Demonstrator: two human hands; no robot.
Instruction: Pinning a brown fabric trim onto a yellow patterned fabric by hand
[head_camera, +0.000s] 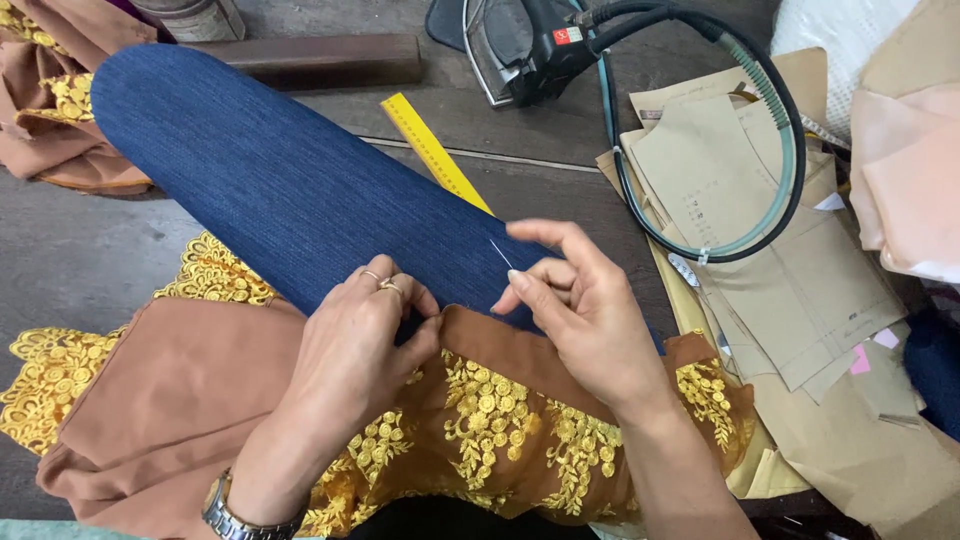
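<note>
A brown fabric (180, 390) with yellow lace embroidery (500, 410) lies over my lap. A leg in blue denim (280, 180) stretches across the table beneath it. My left hand (355, 350), with rings and a wristwatch, pinches the brown fabric's upper edge. My right hand (580, 300) holds a thin sewing needle (500, 253) between thumb and fingers, its tip pointing up-left just above the fabric edge.
A yellow ruler (435, 150) lies diagonally on the dark wooden table (70, 250). An iron (520, 45) with a looped cord (790, 150) sits at the top. Brown paper patterns (760, 240) pile on the right, peach cloth (905, 170) beyond. More brown fabric (50, 110) at top left.
</note>
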